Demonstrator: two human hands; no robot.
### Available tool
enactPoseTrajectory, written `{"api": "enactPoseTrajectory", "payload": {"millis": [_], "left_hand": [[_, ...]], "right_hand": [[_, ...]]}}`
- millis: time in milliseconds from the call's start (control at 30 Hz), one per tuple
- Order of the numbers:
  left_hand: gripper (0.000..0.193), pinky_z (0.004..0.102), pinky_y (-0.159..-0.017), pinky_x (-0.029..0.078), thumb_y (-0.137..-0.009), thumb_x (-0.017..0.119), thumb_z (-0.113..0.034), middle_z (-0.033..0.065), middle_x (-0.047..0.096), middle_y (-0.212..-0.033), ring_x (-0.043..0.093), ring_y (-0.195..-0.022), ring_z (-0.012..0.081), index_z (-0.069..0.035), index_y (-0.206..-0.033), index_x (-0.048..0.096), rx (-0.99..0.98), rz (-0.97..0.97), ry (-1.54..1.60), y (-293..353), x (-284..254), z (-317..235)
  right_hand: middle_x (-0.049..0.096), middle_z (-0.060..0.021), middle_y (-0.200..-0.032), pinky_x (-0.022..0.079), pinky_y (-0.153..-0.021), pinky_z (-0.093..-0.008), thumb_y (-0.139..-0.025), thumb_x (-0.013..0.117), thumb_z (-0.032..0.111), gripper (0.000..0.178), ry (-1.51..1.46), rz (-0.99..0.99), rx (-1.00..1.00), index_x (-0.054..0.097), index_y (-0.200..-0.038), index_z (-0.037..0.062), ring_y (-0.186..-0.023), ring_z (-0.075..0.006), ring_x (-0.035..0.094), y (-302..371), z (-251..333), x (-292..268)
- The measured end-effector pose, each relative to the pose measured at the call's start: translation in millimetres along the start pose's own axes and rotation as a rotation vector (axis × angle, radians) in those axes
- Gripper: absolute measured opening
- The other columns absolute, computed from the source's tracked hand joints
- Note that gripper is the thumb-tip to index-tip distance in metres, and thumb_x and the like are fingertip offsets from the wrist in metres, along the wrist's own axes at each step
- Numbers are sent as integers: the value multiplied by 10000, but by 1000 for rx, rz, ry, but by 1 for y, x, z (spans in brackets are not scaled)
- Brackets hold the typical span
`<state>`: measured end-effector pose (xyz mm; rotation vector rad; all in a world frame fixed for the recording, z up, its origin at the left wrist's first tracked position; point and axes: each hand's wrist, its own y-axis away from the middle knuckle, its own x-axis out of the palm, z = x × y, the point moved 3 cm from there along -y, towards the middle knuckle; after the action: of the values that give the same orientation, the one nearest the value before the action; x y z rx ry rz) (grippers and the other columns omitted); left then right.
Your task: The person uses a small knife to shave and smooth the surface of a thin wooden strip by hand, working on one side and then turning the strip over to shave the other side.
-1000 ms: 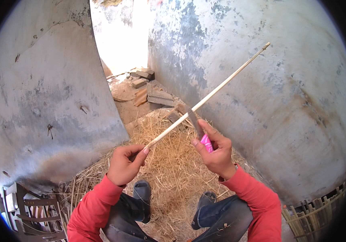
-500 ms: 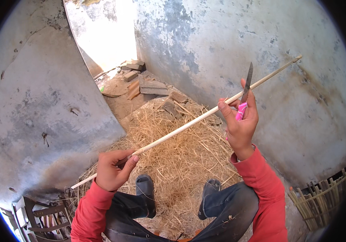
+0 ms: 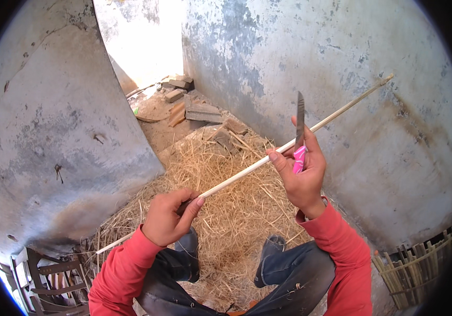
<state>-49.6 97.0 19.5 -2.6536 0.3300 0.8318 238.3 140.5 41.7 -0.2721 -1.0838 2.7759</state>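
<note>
A long, thin pale stick [image 3: 239, 175], perhaps bamboo, slants across in front of me, its far right end raised. My left hand [image 3: 170, 217] is closed around its lower part, and the tail end sticks out below my wrist. Farther up, my right hand [image 3: 305, 179] holds a knife [image 3: 300, 126] with a pink and white handle, blade pointing up. The stick passes between the fingers and thumb of that same hand, crossing beside the blade near the handle. Some fingers of my right hand are hidden behind the stick and handle.
Straw and shavings [image 3: 231, 221] cover the floor around my shoes. Bricks and rubble [image 3: 202, 111] lie ahead by a bright opening. Worn plaster walls [image 3: 331, 63] stand on both sides. A slatted wooden basket or fence [image 3: 415, 268] is at right, a dark chair [image 3: 52, 279] at lower left.
Both hands have slid inward along the stick: my left hand to the right and slightly up, my right hand with the knife to the left and down. The stick stays nearly in place.
</note>
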Motion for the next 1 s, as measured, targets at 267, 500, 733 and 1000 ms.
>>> {"api": "enactPoseTrajectory", "payload": {"millis": [267, 500, 733, 1000], "left_hand": [[144, 248, -570, 452, -1003, 693, -107, 20, 626, -675, 566, -607, 65, 32, -1014, 727, 55, -166, -60, 0, -8, 9], [140, 256, -533, 423, -993, 700, -92, 20, 614, -632, 523, -573, 55, 37, -1002, 752, 32, -171, -13, 5, -12, -4], [150, 270, -493, 388, -970, 730, -106, 27, 569, -575, 486, -527, 54, 38, -941, 759, 42, -177, -20, 5, -6, -16], [145, 297, -460, 377, -951, 750, -125, 85, 555, -546, 476, -466, 107, 15, -940, 784, 54, -227, 43, 2, -3, -21]], "right_hand": [[703, -94, -1081, 507, -652, -212, -988, 607, 33, 573, -142, 51, 136, 450, -1536, -19, -719, -52, 613, 3, 3, -11], [692, -13, -914, 452, -604, -210, -1036, 568, 44, 519, 96, 13, 123, 506, -1549, 95, -658, -32, 506, -5, 1, -6], [555, 32, -772, 362, -572, -216, -1037, 582, 43, 487, 226, -16, -106, 537, -1520, 82, -659, -24, 396, 2, -12, 9], [666, -41, -742, 422, -522, -250, -1005, 591, 16, 504, 187, 163, -90, 561, -1503, 93, -555, -43, 464, 12, 5, 23]]}}
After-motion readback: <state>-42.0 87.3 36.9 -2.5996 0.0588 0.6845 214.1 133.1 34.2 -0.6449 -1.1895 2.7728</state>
